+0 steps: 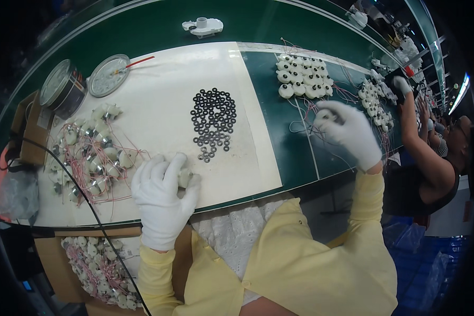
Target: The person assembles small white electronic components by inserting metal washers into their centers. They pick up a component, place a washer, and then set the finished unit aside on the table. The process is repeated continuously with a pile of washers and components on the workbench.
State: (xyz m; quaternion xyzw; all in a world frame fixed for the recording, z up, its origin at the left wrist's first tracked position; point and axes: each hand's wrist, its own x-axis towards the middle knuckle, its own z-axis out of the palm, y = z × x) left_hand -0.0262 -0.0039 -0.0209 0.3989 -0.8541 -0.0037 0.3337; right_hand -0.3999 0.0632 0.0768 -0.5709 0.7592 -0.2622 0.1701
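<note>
My left hand (160,192), in a white glove, is closed around a small off-white motor unit (184,178) near the front edge of the table; the fingers cover much of it. My gloved right hand (355,134) is raised at the right with its fingers curled, slightly blurred. What it holds, if anything, I cannot make out; thin wires (300,126) run close by. Beyond it stand rows of off-white motor units with black tops (303,76). Many black rings (213,118) lie spread mid-table. Left of them is a tangled pile of motor units with pink wires (92,158).
A grease-smeared round lid (109,76) bears a red-handled brush (140,61), beside a tub (63,89). A cardboard box (58,263) of motor units sits below the table. A white part (203,26) stands on the green belt. A co-worker's arm (418,124) reaches in beside more units (376,100).
</note>
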